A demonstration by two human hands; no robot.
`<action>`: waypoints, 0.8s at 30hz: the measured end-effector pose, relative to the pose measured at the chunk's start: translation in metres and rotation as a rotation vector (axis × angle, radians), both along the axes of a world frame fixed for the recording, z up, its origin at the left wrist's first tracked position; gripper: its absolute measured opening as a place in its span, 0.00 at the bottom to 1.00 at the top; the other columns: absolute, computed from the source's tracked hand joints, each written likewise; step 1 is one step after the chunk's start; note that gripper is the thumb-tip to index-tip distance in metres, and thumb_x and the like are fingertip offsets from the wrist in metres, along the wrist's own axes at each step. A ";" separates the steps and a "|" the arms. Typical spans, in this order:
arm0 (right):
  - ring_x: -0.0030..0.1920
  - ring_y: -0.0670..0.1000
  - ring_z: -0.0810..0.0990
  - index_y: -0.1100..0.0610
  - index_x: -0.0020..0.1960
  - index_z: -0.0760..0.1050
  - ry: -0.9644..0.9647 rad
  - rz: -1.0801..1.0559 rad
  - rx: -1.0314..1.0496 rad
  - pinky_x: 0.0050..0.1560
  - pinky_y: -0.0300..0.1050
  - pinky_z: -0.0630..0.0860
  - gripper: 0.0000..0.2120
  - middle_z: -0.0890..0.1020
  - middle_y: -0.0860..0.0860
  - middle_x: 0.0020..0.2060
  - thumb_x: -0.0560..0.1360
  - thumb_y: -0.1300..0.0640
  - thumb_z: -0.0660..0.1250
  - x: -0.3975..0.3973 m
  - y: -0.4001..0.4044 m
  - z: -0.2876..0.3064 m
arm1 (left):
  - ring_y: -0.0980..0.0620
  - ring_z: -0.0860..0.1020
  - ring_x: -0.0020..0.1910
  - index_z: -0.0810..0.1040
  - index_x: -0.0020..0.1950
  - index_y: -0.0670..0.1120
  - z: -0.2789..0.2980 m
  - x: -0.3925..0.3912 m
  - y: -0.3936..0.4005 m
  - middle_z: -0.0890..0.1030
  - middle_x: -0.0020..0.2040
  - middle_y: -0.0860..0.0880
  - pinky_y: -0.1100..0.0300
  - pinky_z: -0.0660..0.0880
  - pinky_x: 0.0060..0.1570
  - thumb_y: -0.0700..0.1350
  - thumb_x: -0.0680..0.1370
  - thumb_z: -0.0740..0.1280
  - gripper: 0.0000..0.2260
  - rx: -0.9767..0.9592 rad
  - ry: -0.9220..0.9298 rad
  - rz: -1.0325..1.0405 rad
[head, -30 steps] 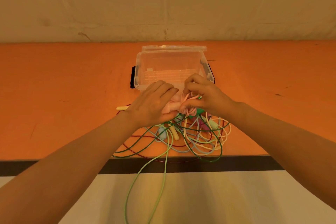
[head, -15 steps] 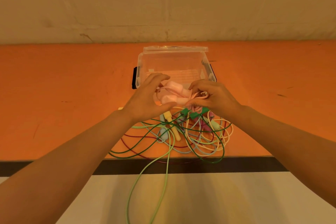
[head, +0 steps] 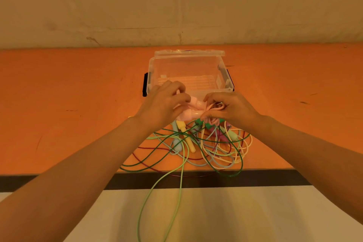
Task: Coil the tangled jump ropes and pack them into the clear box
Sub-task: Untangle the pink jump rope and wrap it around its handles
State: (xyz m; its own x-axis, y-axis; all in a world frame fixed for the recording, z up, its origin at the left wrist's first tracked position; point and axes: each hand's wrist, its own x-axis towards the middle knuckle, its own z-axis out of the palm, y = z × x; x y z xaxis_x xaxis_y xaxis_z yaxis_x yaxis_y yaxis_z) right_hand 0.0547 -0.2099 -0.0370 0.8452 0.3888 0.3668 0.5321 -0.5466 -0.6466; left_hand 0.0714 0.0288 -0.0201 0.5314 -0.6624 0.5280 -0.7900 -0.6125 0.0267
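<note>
Pink rope (head: 213,113), bunched with its pink handles (head: 191,110), sits between both hands just in front of the clear box (head: 188,68), above the tangled pile (head: 206,143). Left hand (head: 163,107) has fingers curled round the handles; right hand (head: 233,109) pinches the pink cord loops. Risk: loose loops likely spring open if the pinch slips, so the bundle unravels before it clears the box's near wall. Cord may also snag the green handle (head: 199,123) right beneath and drag the pile along. Light green rope (head: 167,192) hangs off the tabletop (head: 59,104) edge and could pull the tangle down. Box lid (head: 189,53) is open behind; box looks empty.
</note>
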 end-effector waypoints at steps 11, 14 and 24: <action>0.42 0.53 0.82 0.53 0.43 0.78 -0.014 0.003 0.064 0.42 0.57 0.77 0.23 0.83 0.51 0.42 0.65 0.34 0.70 -0.003 0.003 0.009 | 0.51 0.72 0.51 0.85 0.42 0.53 0.001 -0.029 -0.035 0.77 0.48 0.58 0.53 0.55 0.49 0.52 0.74 0.64 0.10 -0.206 0.203 0.137; 0.41 0.48 0.82 0.55 0.45 0.79 -0.035 -0.025 0.015 0.42 0.54 0.77 0.21 0.84 0.51 0.44 0.65 0.38 0.72 -0.005 0.002 0.010 | 0.52 0.65 0.57 0.84 0.42 0.54 0.007 -0.030 -0.048 0.72 0.50 0.61 0.52 0.56 0.54 0.53 0.76 0.67 0.08 -0.264 0.449 0.300; 0.41 0.49 0.82 0.53 0.49 0.77 -0.133 -0.057 -0.182 0.38 0.49 0.77 0.29 0.84 0.47 0.47 0.62 0.30 0.65 -0.008 -0.001 0.010 | 0.48 0.67 0.63 0.78 0.27 0.61 0.012 -0.017 -0.056 0.69 0.54 0.60 0.48 0.68 0.62 0.51 0.68 0.77 0.12 -0.462 0.959 0.398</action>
